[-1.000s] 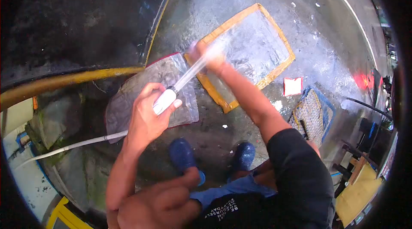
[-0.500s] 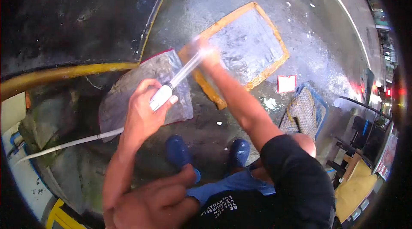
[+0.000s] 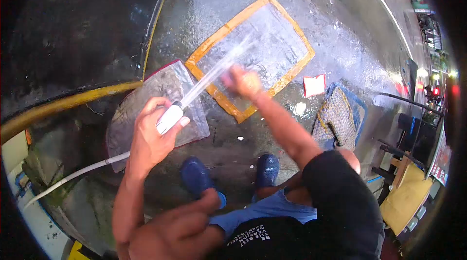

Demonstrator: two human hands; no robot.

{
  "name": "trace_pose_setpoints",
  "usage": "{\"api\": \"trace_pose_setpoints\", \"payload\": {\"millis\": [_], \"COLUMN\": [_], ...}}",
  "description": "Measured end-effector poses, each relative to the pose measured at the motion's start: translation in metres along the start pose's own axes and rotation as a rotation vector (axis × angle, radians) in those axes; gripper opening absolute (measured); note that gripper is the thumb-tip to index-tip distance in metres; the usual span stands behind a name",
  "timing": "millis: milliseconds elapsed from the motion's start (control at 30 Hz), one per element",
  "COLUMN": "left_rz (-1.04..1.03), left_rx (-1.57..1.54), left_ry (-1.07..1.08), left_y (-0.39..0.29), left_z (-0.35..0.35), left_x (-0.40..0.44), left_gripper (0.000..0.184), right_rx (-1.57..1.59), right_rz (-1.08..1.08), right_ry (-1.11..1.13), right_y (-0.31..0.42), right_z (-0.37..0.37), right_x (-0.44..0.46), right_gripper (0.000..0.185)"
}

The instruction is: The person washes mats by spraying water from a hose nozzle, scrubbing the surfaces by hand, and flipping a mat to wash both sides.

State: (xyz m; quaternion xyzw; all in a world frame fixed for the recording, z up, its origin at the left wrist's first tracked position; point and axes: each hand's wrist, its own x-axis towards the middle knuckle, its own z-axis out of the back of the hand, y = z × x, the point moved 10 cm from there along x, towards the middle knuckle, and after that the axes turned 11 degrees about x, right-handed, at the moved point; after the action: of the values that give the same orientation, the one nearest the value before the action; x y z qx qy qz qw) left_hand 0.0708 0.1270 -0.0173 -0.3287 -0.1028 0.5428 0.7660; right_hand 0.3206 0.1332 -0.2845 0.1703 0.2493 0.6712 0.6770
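My left hand (image 3: 150, 133) is wrapped around a white hose nozzle (image 3: 169, 118), and a white hose (image 3: 82, 173) trails from it to the lower left. Water (image 3: 206, 79) jets from the nozzle up and right onto a greyish mat with an orange border (image 3: 287, 41), which lies flat on the wet floor. Over the lower part of that mat is my right hand (image 3: 244, 83), its fingers smeared by motion. A grey mat with a dark red edge (image 3: 189, 124) lies below and beside the nozzle.
A white packet with a red edge (image 3: 314, 85) and a crumpled woven mat with a blue border (image 3: 339, 118) lie to the right. A yellow-edged ledge (image 3: 73, 98) runs along the left. My blue shoes (image 3: 197, 173) stand below the mats.
My right hand has moved out of the jet, down and right. Water now reaches the bordered mat's middle. The whole view has shifted slightly, and my left hand keeps its hold on the nozzle.
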Motion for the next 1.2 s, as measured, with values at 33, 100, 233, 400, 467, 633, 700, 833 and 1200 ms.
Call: {"api": "trace_pose_setpoints", "payload": {"millis": [33, 100, 233, 400, 467, 633, 700, 833, 1200], "left_rz": [0.007, 0.091, 0.053, -0.038, -0.024, -0.122, -0.115, -0.104, -0.093], "left_rx": [0.002, -0.017, -0.018, -0.094, -0.093, -0.068, -0.070, -0.056, -0.010], "left_ry": [-0.007, 0.003, 0.015, 0.110, 0.124, 0.097, 0.097, 0.072, 0.108], "left_y": [0.002, 0.012, 0.009, -0.021, -0.018, -0.023, -0.026, -0.019, -0.009], "left_z": [0.001, 0.000, -0.006, -0.020, -0.024, -0.030, -0.026, -0.017, -0.028], "left_x": [-0.003, -0.011, -0.008, -0.006, -0.014, -0.007, -0.005, -0.014, -0.015], "left_gripper": [0.024, 0.024, 0.024, 0.019, 0.021, 0.026, 0.026, 0.027, 0.031], "right_rx": [-0.019, 0.039, 0.176, 0.131, 0.200, -0.174, 0.008, 0.063, 0.163], "right_rz": [-0.100, -0.461, -0.206, -0.127, -0.410, -0.149, 0.218, -0.452, -0.355], "right_ry": [-0.043, -0.262, -0.392, -0.014, -0.221, -0.003, -0.051, -0.344, -0.304], "right_y": [-0.033, -0.113, -0.071, -0.023, -0.125, -0.045, 0.013, -0.145, -0.138], "right_z": [0.035, 0.104, 0.029, 0.002, 0.047, -0.060, -0.014, 0.095, 0.080], "right_x": [0.019, 0.034, 0.004, -0.011, 0.026, -0.040, -0.063, -0.030, -0.055], "right_gripper": [0.040, 0.041, 0.038, 0.031, 0.046, 0.053, 0.041, 0.036, 0.043]}}
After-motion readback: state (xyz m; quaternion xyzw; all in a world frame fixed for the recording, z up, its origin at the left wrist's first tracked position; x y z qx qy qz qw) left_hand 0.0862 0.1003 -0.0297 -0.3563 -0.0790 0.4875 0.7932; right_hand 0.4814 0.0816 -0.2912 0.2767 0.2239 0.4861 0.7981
